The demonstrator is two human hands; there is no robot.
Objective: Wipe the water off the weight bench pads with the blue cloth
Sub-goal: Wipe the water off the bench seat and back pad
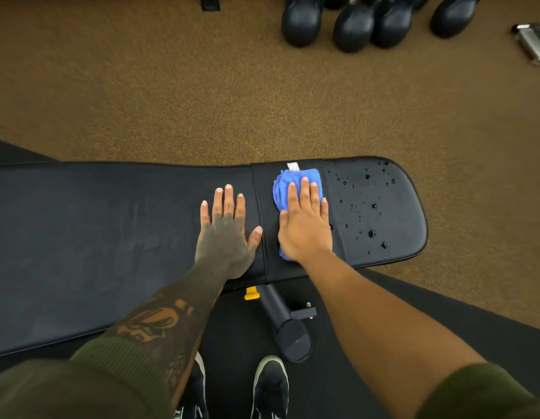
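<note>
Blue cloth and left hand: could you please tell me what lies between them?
Head view: only bare padding and the pad seam lie between the left hand and the blue cloth.

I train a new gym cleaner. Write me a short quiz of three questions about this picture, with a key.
1. True or false: the left hand lies flat on the long black padded backrest, not touching the folded blue cloth.
2. Where are the water drops? A) on the backrest B) on the short black padded seat, right of the cloth C) none remain
3. Fill in: the right hand presses the cloth with ___ fingers.
Key: 1 true; 2 B; 3 straight.
</note>
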